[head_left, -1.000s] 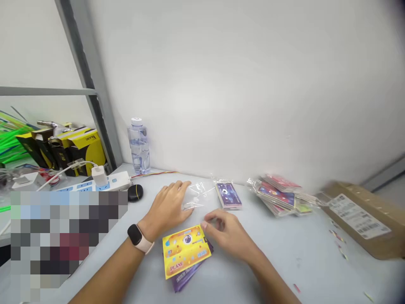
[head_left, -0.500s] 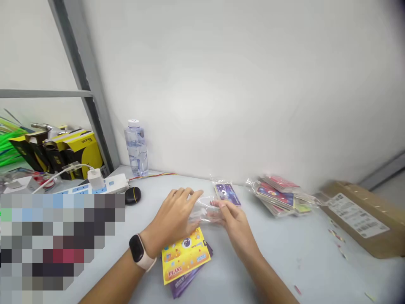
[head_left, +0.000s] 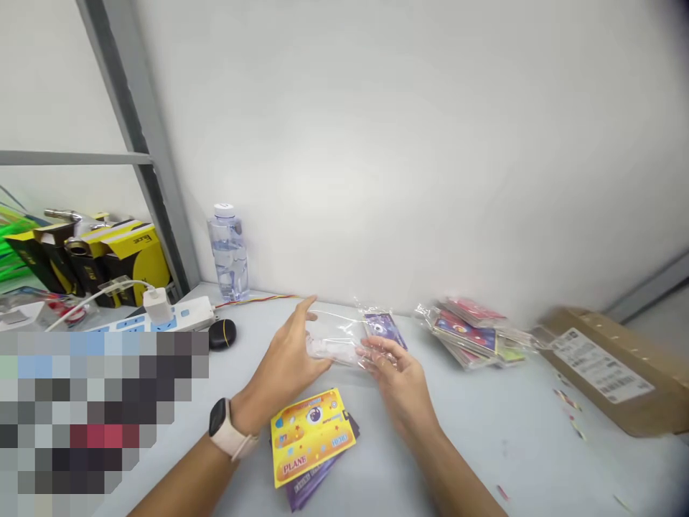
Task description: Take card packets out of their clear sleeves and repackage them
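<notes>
A clear plastic bag (head_left: 336,336) is held up over the table, its right end pinched between the thumb and fingers of my right hand (head_left: 397,373). My left hand (head_left: 288,352), with a watch on the wrist, is at the bag's left end, thumb and fingers spread apart; whether it touches the film is hard to tell. Below the hands lies a yellow card (head_left: 312,438) printed "PLANE", on top of purple cards (head_left: 312,485). Just behind my right hand a purple card pack (head_left: 385,327) in clear wrapping rests on the table.
Wrapped card packs (head_left: 466,334) are piled at the right, beside a cardboard box (head_left: 608,373). Paper scraps (head_left: 503,492) dot the table. Leftward are a water bottle (head_left: 229,255), a black mouse-like object (head_left: 222,334), a power strip (head_left: 194,313) and yellow-black boxes (head_left: 134,255).
My left hand has risen slightly and turned more upright, its fingers spreading wider from the thumb. More of the bag shows between the hands, and the yellow card is less covered.
</notes>
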`<state>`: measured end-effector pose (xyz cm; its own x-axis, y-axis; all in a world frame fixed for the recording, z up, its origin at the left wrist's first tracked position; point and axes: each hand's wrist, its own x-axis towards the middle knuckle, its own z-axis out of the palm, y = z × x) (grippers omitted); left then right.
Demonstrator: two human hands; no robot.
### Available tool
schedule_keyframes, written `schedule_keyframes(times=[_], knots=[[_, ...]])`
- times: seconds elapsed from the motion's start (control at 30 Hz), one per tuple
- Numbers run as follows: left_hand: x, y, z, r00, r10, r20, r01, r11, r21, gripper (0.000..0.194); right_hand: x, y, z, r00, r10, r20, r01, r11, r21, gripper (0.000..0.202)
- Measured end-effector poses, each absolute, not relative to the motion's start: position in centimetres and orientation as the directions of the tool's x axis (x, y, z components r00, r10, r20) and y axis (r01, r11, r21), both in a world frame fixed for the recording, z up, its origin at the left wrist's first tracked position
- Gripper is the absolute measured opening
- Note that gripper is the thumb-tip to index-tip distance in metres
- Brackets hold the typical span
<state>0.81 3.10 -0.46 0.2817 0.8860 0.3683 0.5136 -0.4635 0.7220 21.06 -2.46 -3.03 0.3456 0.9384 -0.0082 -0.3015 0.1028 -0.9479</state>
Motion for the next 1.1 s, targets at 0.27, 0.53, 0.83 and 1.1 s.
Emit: schedule_keyframes(times=[0.27, 0.53, 0.83, 1.1], knots=[[0.6, 2.4, 1.5, 0.433, 0.843, 0.319, 0.0, -0.354, 0.935, 0.115, 21.3, -2.0, -3.9, 0.206, 0.972, -0.113, -0.478, -0.001, -0.878, 0.042], [0.5, 2.5, 1.6, 0.529, 0.743, 0.41, -0.361, -0.24, 0.901, 0.106, 20.3, -2.1, -2.6, 0.182, 0.974, -0.135, -0.636, 0.012, -0.771, 0.035], [0.9, 2.2, 2.1, 0.517, 0.757, 0.401, -0.324, -0.26, 0.909, 0.097, 19.9, -2.2, -2.8, 0.158, 0.968, -0.195, -0.618, -0.057, -0.784, 0.042], [1.6, 1.5, 2.3, 0.473, 0.808, 0.353, -0.189, -0.298, 0.936, 0.09, 19.7, -2.3, -2.9, 0.211, 0.961, -0.181, -0.474, -0.062, -0.879, 0.052]])
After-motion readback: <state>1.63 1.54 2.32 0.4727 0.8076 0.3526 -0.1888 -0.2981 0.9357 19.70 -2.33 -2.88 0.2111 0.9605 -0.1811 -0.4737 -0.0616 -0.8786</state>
